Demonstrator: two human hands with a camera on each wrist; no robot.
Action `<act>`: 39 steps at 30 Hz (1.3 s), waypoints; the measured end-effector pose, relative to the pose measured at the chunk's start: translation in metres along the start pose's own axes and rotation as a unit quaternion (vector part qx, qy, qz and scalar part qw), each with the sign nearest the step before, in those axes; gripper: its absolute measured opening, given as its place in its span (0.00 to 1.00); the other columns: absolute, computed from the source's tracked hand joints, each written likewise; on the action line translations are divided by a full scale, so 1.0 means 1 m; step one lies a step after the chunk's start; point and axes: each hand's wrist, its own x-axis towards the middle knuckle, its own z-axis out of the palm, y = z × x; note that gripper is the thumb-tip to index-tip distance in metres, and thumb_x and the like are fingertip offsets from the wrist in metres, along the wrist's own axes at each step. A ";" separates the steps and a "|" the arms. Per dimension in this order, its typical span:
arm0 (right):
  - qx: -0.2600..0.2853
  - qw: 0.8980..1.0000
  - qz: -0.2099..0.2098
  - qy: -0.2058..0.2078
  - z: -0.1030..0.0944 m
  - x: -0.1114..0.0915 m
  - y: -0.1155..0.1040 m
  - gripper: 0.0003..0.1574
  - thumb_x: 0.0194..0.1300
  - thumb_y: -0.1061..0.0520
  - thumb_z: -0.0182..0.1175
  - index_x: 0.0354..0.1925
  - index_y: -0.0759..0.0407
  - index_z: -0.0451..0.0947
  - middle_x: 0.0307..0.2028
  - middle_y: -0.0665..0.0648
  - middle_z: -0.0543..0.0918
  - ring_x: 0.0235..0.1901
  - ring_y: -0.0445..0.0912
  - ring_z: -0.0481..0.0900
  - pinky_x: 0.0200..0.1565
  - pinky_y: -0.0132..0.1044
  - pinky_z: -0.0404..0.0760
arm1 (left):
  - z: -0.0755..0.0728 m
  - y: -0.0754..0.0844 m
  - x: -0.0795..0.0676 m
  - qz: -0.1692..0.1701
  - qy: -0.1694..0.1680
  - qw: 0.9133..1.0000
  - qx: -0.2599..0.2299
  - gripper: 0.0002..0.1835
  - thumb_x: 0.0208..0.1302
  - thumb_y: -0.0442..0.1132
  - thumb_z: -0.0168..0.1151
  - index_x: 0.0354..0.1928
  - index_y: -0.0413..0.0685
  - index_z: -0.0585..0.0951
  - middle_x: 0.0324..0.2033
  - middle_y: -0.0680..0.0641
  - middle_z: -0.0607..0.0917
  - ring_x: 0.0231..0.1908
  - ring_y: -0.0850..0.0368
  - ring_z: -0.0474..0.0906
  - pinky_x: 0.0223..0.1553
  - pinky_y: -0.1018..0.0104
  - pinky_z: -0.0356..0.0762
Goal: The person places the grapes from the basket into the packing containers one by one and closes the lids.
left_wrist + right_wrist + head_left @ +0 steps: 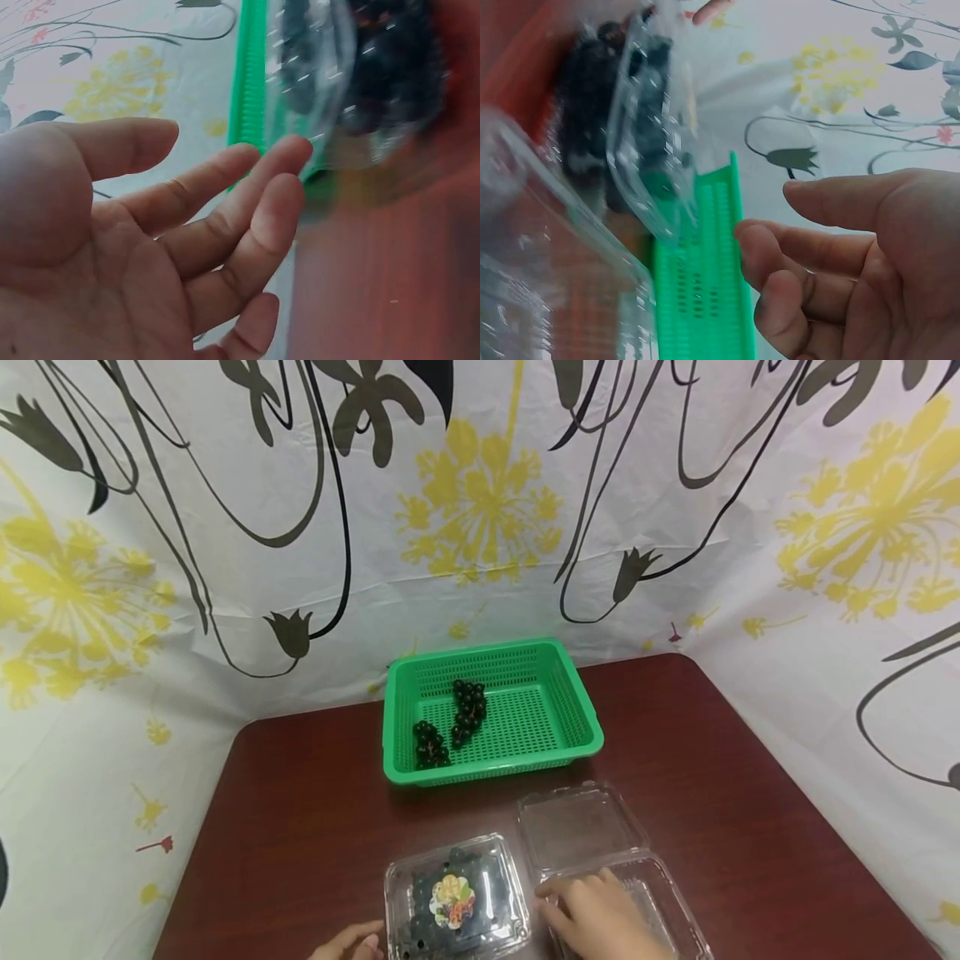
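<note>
A closed clear plastic clamshell box (pixel 491 881) of dark grapes, with a round fruit sticker on its lid, lies at the table's front. Just off its left side is my left hand (pixel 351 943), fingers loosely bent and holding nothing in the left wrist view. To the right lies a second clamshell box (pixel 678 906), its lid (pixel 581 827) folded back. My right hand (pixel 600 914) hovers over it, fingertips near the gap between the boxes. In the right wrist view the right hand's fingers (pixel 780 300) are half curled around nothing. Whether either hand touches a box, I cannot tell.
Behind the boxes stands a green plastic basket (pixel 502 770) with two bunches of dark grapes (pixel 468 710) inside, towards its left. The dark red table (pixel 315 827) meets a flower-patterned white sheet (pixel 375 577) at the back and sides.
</note>
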 end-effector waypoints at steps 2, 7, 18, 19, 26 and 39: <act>0.014 1.000 0.010 0.009 -0.007 0.002 0.001 0.10 0.62 0.45 0.62 0.37 0.46 0.85 0.19 0.36 0.79 0.21 0.31 0.69 0.32 0.35 0.71 | -0.001 0.029 -0.008 -0.010 0.043 0.998 0.041 0.17 0.70 0.39 0.55 0.51 0.31 0.79 0.31 0.43 0.87 0.29 0.65 0.82 0.31 0.72 0.79; 0.090 0.995 0.035 0.015 -0.028 0.012 0.005 0.11 0.63 0.48 0.62 0.38 0.51 0.85 0.17 0.38 0.77 0.14 0.27 0.61 0.18 0.25 0.63 | -0.006 0.066 -0.011 0.034 0.089 0.994 0.046 0.11 0.69 0.36 0.55 0.46 0.37 0.81 0.27 0.46 0.85 0.26 0.66 0.79 0.31 0.71 0.79; 0.174 0.981 0.070 0.045 -0.060 0.056 0.019 0.09 0.66 0.50 0.60 0.40 0.51 0.84 0.26 0.45 0.81 0.15 0.31 0.59 0.26 0.29 0.69 | -0.020 0.088 0.025 0.070 0.136 0.988 -0.035 0.11 0.71 0.39 0.54 0.41 0.39 0.81 0.27 0.51 0.84 0.26 0.64 0.77 0.34 0.70 0.77; 0.187 0.979 0.071 0.047 -0.061 0.060 0.019 0.08 0.66 0.51 0.60 0.40 0.52 0.84 0.25 0.45 0.80 0.15 0.31 0.58 0.24 0.29 0.68 | -0.020 0.090 0.029 0.065 0.135 0.988 -0.046 0.12 0.71 0.40 0.54 0.42 0.38 0.81 0.27 0.51 0.84 0.27 0.63 0.77 0.35 0.70 0.77; 0.210 0.973 0.063 0.067 -0.059 0.080 0.021 0.08 0.67 0.53 0.60 0.39 0.52 0.84 0.37 0.49 0.86 0.33 0.36 0.78 0.38 0.33 0.78 | -0.022 0.093 0.049 0.037 0.140 0.987 -0.075 0.20 0.73 0.50 0.52 0.43 0.38 0.80 0.28 0.50 0.83 0.31 0.62 0.78 0.38 0.69 0.78; 0.218 0.971 0.072 0.060 -0.045 0.100 0.025 0.10 0.67 0.52 0.59 0.44 0.54 0.82 0.41 0.51 0.86 0.36 0.42 0.80 0.38 0.38 0.78 | -0.020 0.084 0.075 0.003 0.120 0.990 -0.077 0.26 0.72 0.56 0.48 0.45 0.37 0.80 0.27 0.50 0.84 0.26 0.59 0.75 0.33 0.67 0.72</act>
